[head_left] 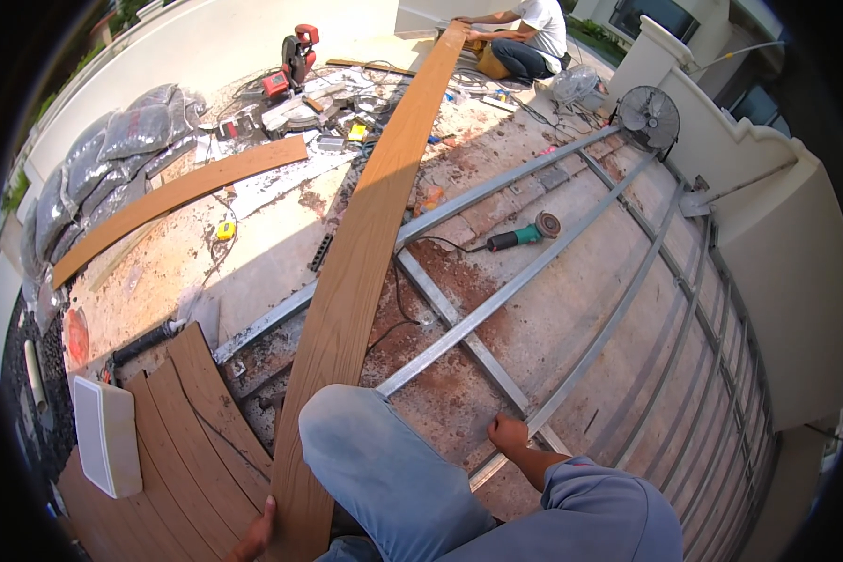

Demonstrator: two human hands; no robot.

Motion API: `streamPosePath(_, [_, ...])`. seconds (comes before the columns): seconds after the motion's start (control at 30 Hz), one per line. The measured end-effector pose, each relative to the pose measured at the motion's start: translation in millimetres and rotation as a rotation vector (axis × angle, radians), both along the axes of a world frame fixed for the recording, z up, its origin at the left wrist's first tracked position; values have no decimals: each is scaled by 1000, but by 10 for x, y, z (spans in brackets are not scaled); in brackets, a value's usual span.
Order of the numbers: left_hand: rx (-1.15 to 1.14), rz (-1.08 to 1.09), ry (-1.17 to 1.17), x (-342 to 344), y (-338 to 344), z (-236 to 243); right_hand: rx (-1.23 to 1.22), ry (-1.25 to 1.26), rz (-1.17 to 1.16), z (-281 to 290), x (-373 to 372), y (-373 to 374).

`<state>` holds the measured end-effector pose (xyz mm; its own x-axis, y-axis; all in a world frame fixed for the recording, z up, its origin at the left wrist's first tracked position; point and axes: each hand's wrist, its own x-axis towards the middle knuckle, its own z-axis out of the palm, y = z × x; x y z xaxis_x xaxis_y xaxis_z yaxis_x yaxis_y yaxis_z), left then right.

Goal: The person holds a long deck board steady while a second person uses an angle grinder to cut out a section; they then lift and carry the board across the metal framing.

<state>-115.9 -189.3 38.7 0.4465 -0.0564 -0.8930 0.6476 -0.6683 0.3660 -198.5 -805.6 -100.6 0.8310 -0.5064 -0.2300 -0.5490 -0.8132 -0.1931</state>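
A long brown decking board [384, 215] runs from beside my left knee to the far side, lying across the metal frame. My left hand [258, 534] grips its near left edge, the thumb upright along it and the other fingers mostly hidden. At the far end a co-worker's hands [468, 26] touch the same board. My right hand [508, 433] is closed in a fist near a crossing of the galvanized steel frame [496, 370], with nothing visible in it. A green angle grinder [525, 233] lies on the ground between the frame bars, its cord running under the board.
Fitted decking boards [173, 421] at lower left carry a white speaker-like box [108, 436]. Another loose board [187, 201] lies near stacked filled bags [136, 136]. A red cut-off saw [295, 64], cords and offcuts spread beyond. A black fan [648, 120] stands by the right wall.
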Motion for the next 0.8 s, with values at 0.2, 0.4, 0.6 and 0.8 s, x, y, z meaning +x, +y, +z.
streamPosePath(0.2, [49, -37, 23, 168, -220, 212, -4, 0, -20, -7, -12, -2])
streamPosePath(0.4, [45, -25, 5, 161, -210, 151, 1, -6, -16, -5, -5, 3])
streamPosePath(0.6, [47, -12, 12, 174, -244, 162, -5, -14, -14, -10, -15, -11])
streamPosePath(0.8, [0, -5, 5, 123, -145, 69, 0, -15, -5, 24, 10, 5])
